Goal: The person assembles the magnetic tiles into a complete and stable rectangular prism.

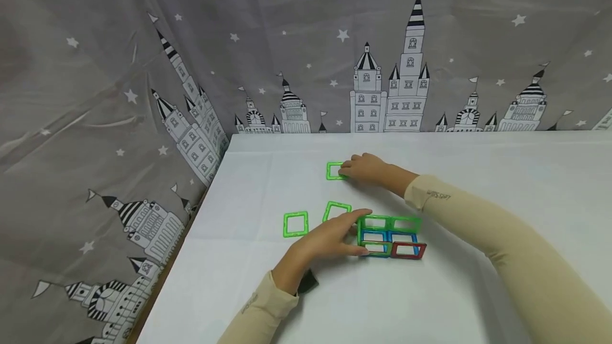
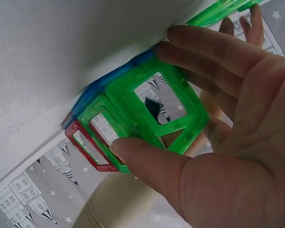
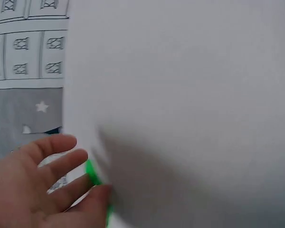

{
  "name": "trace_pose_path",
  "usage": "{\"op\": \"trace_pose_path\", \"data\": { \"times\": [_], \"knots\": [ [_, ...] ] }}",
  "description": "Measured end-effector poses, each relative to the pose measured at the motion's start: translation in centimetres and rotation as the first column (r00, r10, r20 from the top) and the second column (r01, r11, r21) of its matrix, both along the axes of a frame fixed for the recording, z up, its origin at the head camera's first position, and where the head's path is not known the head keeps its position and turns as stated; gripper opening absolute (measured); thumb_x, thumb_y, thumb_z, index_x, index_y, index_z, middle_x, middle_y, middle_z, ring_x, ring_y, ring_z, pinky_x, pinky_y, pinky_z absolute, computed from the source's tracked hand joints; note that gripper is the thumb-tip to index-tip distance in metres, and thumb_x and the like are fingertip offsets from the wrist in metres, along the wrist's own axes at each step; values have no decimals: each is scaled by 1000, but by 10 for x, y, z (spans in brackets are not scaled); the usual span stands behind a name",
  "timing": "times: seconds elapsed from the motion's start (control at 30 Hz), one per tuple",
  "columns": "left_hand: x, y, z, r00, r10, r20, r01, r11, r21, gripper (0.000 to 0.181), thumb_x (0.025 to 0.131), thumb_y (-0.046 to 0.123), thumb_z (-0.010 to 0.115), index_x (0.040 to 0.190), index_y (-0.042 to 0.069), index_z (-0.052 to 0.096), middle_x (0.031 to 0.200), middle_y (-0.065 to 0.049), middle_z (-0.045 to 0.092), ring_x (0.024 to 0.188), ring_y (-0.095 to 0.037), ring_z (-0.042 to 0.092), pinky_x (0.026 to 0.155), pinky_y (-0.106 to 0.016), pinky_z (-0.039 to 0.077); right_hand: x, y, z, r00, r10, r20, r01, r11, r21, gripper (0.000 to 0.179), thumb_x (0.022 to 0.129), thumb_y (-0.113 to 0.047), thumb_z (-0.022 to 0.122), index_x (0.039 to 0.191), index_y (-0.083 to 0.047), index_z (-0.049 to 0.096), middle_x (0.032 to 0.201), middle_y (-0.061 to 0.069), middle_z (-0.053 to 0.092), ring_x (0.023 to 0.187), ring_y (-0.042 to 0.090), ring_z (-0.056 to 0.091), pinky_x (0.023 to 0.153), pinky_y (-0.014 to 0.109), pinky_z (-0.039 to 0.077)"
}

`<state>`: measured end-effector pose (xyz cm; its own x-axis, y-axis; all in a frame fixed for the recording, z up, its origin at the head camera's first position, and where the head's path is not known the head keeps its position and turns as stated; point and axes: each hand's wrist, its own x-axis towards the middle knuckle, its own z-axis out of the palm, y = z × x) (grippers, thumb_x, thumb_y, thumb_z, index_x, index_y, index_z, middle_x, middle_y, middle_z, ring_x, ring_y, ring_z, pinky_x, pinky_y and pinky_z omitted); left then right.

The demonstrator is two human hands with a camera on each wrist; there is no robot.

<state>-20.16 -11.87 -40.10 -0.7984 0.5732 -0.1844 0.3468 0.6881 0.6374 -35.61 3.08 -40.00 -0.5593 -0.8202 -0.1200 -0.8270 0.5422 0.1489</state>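
My left hand [image 1: 330,235] steadies a small open box of magnetic tiles [image 1: 389,216], its thumb on the near side and its fingers at the far side. In the left wrist view, the thumb touches a green tile [image 2: 156,102] at the box's end. Blue tiles [image 1: 375,236] form the base, green ones stand as walls, and a red tile [image 1: 408,250] stands at the near right. Further back, my right hand [image 1: 368,169] grips the right edge of a flat green square tile [image 1: 329,171]. Only a green sliver [image 3: 91,172] of that tile shows between the fingers in the right wrist view.
Left of the box a loose green square tile [image 1: 296,224] lies on the white table [image 1: 258,185]. Another green tile [image 1: 337,206] lies behind my left hand, partly covered by it. A grey curtain [image 1: 296,31] printed with castles hangs along the back and left edges.
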Motion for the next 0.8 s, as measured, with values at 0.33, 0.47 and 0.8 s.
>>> {"op": "trace_pose_path", "data": {
  "times": [0.33,0.47,0.8],
  "knots": [
    [1,3,2,1000,20,7,-20,999,-36,78,83,35,73,147,28,30,139,1,49,118,-13,52,106,-35,40,1,19,-12,981,40,-187,-26,997,79,14,95,-13,54,107,-8,58,110,8,64,100,24,58,85,37,51],
    [0,2,1,1000,17,-4,-17,1000,-20,78,83,36,72,147,27,30,142,1,47,123,-14,50,107,-36,39,7,35,-13,975,15,-220,11,993,115,14,95,-14,53,107,-6,57,112,10,63,99,24,58,83,36,52],
    [0,1,0,1000,13,-4,-13,1000,-3,79,82,35,73,148,25,29,142,-1,48,122,-18,53,105,-38,41,40,79,-4,942,-317,108,332,923,-194,9,95,-11,49,98,-4,54,87,10,62,77,23,56,73,37,51]
  ]
}}
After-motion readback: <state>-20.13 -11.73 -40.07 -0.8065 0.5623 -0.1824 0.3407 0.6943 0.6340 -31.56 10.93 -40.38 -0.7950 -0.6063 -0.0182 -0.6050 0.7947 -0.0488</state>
